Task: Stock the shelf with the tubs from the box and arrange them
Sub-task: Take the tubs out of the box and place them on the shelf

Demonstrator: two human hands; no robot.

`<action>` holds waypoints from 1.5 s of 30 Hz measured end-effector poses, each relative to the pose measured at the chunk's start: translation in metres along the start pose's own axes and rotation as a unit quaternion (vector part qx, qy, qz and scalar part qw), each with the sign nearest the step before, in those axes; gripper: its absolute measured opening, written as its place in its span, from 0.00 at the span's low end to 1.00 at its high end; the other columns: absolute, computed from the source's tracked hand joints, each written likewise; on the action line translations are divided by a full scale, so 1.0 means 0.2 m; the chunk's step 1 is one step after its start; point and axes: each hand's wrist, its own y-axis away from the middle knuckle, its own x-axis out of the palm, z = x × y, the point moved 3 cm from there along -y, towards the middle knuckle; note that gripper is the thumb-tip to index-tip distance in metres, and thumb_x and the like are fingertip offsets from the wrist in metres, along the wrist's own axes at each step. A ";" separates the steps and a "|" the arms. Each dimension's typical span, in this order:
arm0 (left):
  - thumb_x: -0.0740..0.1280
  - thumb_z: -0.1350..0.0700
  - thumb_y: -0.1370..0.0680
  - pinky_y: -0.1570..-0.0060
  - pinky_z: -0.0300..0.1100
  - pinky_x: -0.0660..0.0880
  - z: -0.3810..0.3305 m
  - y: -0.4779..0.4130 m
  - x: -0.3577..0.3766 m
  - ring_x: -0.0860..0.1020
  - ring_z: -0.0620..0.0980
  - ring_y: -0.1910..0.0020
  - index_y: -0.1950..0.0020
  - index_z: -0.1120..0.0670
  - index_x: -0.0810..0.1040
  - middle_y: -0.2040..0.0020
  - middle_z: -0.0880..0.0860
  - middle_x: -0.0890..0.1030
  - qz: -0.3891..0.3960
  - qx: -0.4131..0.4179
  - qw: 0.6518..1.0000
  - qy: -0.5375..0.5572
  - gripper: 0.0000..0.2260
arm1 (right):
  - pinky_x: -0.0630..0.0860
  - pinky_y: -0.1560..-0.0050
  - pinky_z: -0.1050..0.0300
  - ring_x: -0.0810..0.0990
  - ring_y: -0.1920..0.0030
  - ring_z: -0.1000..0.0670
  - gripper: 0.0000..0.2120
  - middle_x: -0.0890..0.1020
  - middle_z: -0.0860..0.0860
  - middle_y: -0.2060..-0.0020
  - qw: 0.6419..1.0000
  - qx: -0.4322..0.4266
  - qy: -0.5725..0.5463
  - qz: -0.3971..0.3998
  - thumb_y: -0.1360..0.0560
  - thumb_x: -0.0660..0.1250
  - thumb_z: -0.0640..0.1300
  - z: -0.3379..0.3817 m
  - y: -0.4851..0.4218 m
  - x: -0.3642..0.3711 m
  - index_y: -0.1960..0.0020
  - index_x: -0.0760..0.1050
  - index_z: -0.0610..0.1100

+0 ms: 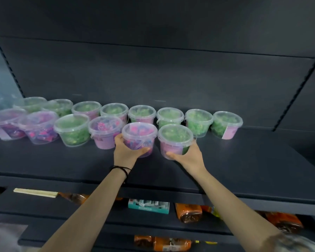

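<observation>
While both hands reached onto the dark shelf, each gripped one clear plastic tub near the centre of the frame. The left hand had its fingers wrapped around a tub of pink and blue pieces, thumb across the lower front. The right hand cupped a tub of green pieces from the right side, thumb across a pale pink label at the base. The two tubs stood upright, close beside each other but apart, at the right end of the front row.

All the tubs were round, tapering towards the base, with translucent snap-on lids and wide rims. To the left in the front row stood a pink-labelled tub, a green-filled tub, and two more with pink contents, blurred at the left edge. Behind them ran a back row of green-filled tubs against the dark panel, the rightmost showing a pink label.

A thin black band circled the left wrist. Below the shelf edge lay orange packets and a teal-and-white box.
</observation>
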 end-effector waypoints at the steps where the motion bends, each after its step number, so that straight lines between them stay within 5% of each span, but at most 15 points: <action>1: 0.81 0.61 0.39 0.46 0.37 0.68 0.01 -0.02 0.00 0.70 0.45 0.43 0.33 0.57 0.64 0.41 0.49 0.71 -0.005 0.001 1.000 -0.014 0.40 | 0.72 0.39 0.57 0.75 0.38 0.53 0.41 0.77 0.55 0.39 1.000 0.000 0.015 -0.005 0.43 0.82 0.54 -0.01 -0.03 0.01 0.34 0.69 0.49; 12: 0.79 0.58 0.36 0.40 0.39 0.67 0.02 -0.10 0.01 0.70 0.46 0.38 0.30 0.53 0.66 0.36 0.48 0.73 0.035 0.030 0.997 -0.065 0.38 | 0.72 0.38 0.53 0.74 0.36 0.47 0.47 0.75 0.49 0.36 0.995 0.062 0.079 0.024 0.39 0.78 0.60 0.01 -0.05 0.02 0.28 0.61 0.45; 16: 0.76 0.56 0.33 0.43 0.40 0.68 0.02 -0.02 -0.07 0.73 0.48 0.41 0.34 0.55 0.71 0.41 0.47 0.74 0.044 0.048 0.995 -0.079 0.29 | 0.68 0.42 0.62 0.74 0.35 0.48 0.37 0.76 0.48 0.36 0.996 0.035 0.075 -0.032 0.34 0.78 0.50 0.02 0.08 -0.05 0.31 0.67 0.43; 25: 0.73 0.49 0.28 0.43 0.43 0.70 -0.09 0.27 -0.11 0.74 0.47 0.43 0.40 0.51 0.74 0.42 0.49 0.76 0.074 0.111 0.989 -0.057 0.19 | 0.71 0.37 0.57 0.74 0.40 0.53 0.34 0.76 0.52 0.42 0.989 0.051 0.022 -0.139 0.31 0.76 0.48 0.03 0.51 -0.36 0.29 0.66 0.47; 30: 0.72 0.50 0.28 0.53 0.33 0.70 -0.21 0.65 0.22 0.77 0.45 0.50 0.45 0.48 0.74 0.50 0.47 0.79 0.184 0.173 0.966 -0.054 0.13 | 0.76 0.42 0.53 0.78 0.47 0.53 0.29 0.79 0.51 0.48 0.977 0.072 0.053 -0.196 0.31 0.76 0.47 -0.10 0.86 -0.73 0.34 0.70 0.46; 34: 0.72 0.50 0.28 0.49 0.41 0.76 -0.21 1.02 0.64 0.78 0.45 0.51 0.47 0.47 0.74 0.51 0.47 0.80 0.291 0.190 0.935 -0.073 0.12 | 0.77 0.43 0.49 0.80 0.48 0.50 0.28 0.79 0.51 0.52 0.962 0.116 0.084 -0.234 0.31 0.76 0.47 -0.36 1.15 -1.10 0.35 0.71 0.45; 38: 0.72 0.49 0.27 0.49 0.45 0.76 -0.11 1.40 1.09 0.78 0.47 0.51 0.45 0.51 0.76 0.50 0.48 0.79 0.355 0.198 0.907 -0.110 0.14 | 0.74 0.48 0.60 0.78 0.48 0.51 0.28 0.78 0.50 0.48 0.944 0.178 0.111 -0.255 0.30 0.75 0.48 -0.69 1.45 -1.47 0.34 0.70 0.44; 45: 0.69 0.44 0.27 0.48 0.49 0.76 0.27 2.02 1.76 0.76 0.48 0.46 0.40 0.48 0.73 0.44 0.47 0.77 0.445 0.077 0.866 -0.214 0.18 | 0.72 0.50 0.61 0.78 0.49 0.52 0.23 0.80 0.51 0.49 0.928 0.282 0.147 -0.196 0.30 0.75 0.46 -1.38 1.84 -1.92 0.38 0.73 0.45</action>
